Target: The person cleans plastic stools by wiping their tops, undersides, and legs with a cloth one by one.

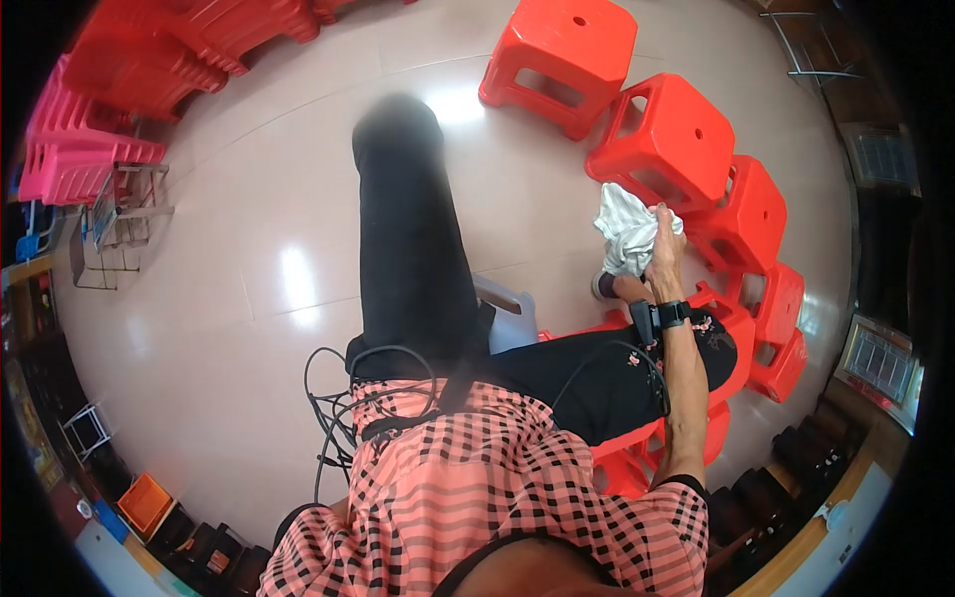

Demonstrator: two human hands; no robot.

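My right hand (665, 247) is closed around a crumpled white cloth (625, 227), which hangs out past the fingers. The cloth is next to the front of a red plastic stool (686, 134); whether they touch I cannot tell. Another red stool (751, 214) stands just right of that hand. A black band with a dark device (660, 318) is around the right wrist. My left hand is out of sight; only the left sleeve shows at the lower edge.
A further red stool (567, 55) continues the curved row at the top. A grey-white stool (507, 310) stands between my legs. Black cables (333, 408) loop at my left side. Stacked pink stools (75, 149) and a metal frame (129, 209) are at far left.
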